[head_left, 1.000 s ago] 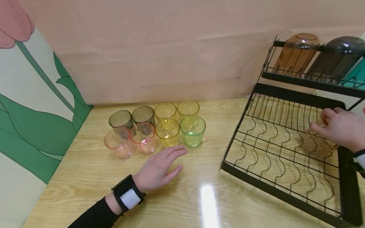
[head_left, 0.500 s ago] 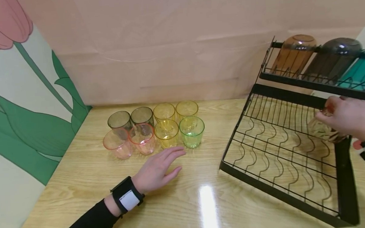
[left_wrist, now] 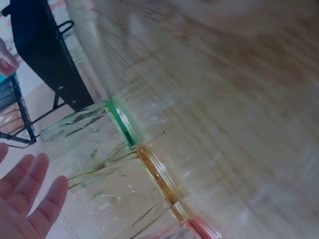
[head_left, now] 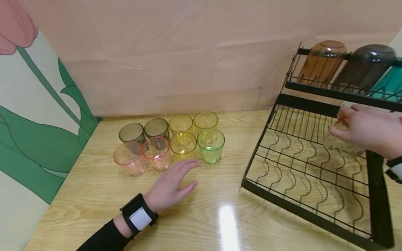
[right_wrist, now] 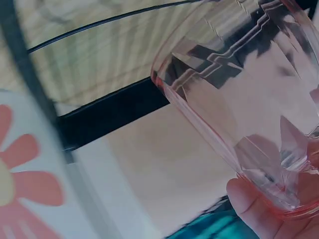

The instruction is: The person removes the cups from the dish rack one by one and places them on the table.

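Slip is judged the likeliest fault: the pink-tinted glass (right_wrist: pixel 239 119) is gripped by the right hand (head_left: pixel 373 131) around its base end only, so it could be twisted or dropped if the pinch is eased. Glass is held over the right part of the black rack's (head_left: pixel 379 204) lower level; its rim could be snagged on the wires if lowered off-line. Wire contact can't be told. Knuckles are placed near the upper rail (head_left: pixel 320 91); if that were bumped on lift, the orange tumbler (head_left: pixel 323 64), grey tumbler (head_left: pixel 365 66) and teal tumbler (head_left: pixel 395 75) could be rattled.

Pose: right hand is reached out with its back turned up, fingers and thumb bent round the base, mouth end left free. Left hand (head_left: pixel 170 185) is stretched over the table (head_left: pixel 198 226), fingers extended, thumb spread, nothing held. Front yellow glass (head_left: pixel 183 145) and green glass (head_left: pixel 211 146) are near its fingertips and could be toppled by a careless sweep.
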### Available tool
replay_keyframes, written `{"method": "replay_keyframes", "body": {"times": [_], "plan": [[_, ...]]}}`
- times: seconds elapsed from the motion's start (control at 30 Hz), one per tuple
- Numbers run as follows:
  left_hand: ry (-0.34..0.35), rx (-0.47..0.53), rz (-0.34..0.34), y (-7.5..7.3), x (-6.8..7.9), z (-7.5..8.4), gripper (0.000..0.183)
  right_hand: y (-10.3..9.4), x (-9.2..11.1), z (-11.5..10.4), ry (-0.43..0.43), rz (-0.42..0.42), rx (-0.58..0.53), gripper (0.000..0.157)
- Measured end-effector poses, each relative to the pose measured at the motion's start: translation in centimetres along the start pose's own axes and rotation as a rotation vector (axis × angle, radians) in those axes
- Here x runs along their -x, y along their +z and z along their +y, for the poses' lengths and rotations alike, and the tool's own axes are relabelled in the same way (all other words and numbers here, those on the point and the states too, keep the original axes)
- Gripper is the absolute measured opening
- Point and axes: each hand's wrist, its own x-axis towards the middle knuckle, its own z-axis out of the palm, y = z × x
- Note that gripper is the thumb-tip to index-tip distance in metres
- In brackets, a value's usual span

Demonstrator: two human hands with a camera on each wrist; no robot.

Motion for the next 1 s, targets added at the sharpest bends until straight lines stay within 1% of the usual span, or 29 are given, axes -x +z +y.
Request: {"method": "replay_keyframes", "body": {"times": [0.13,0.2,0.27,0.4,0.53,0.6,0.67,0.73,0.77,0.83,0.9,1.0], "plan": [[-0.069,0.053,-0.043,0.1,-0.2,0.1,0.059,-1.6,-0.3,-3.0,-0.068,0.009,-0.021,0.039],[-0.095,0.096,-0.072,0.2,-0.6,0.3,0.064,-2.3,-0.2,-4.6,-0.094,0.007,-0.04,0.037],[-0.106,0.148,-0.102,0.2,-1.2,0.6,0.068,-3.1,-0.1,-6.1,-0.142,0.027,-0.053,0.033],[-0.101,0.242,-0.15,0.4,-3.1,1.6,0.073,-4.6,0.1,-8.8,-0.245,0.081,-0.06,0.03],[-0.091,0.331,-0.2,0.9,-5.4,2.7,0.074,-5.7,0.2,-10.8,-0.355,0.171,-0.067,0.027],[-0.105,0.401,-0.223,1.2,-6.6,3.2,0.073,-6.2,0.2,-11.7,-0.406,0.221,-0.078,0.026],[-0.12,0.521,-0.23,1.6,-7.8,3.6,0.071,-6.8,0.2,-12.5,-0.449,0.27,-0.09,0.026],[-0.154,0.685,-0.227,1.9,-9.0,4.1,0.067,-7.4,0.2,-13.3,-0.484,0.311,-0.11,0.025],[-0.175,0.787,-0.221,2.0,-9.6,4.3,0.065,-7.7,0.2,-13.6,-0.5,0.328,-0.124,0.025],[-0.239,1.018,-0.209,2.2,-10.7,4.7,0.06,-8.4,0.1,-14.4,-0.528,0.359,-0.147,0.025],[-0.318,1.245,-0.193,2.3,-11.6,5.1,0.057,-9.0,0.1,-15.2,-0.56,0.388,-0.17,0.025],[-0.441,1.531,-0.165,2.5,-12.6,5.6,0.057,-9.9,0.1,-16.3,-0.597,0.427,-0.203,0.029]]}}
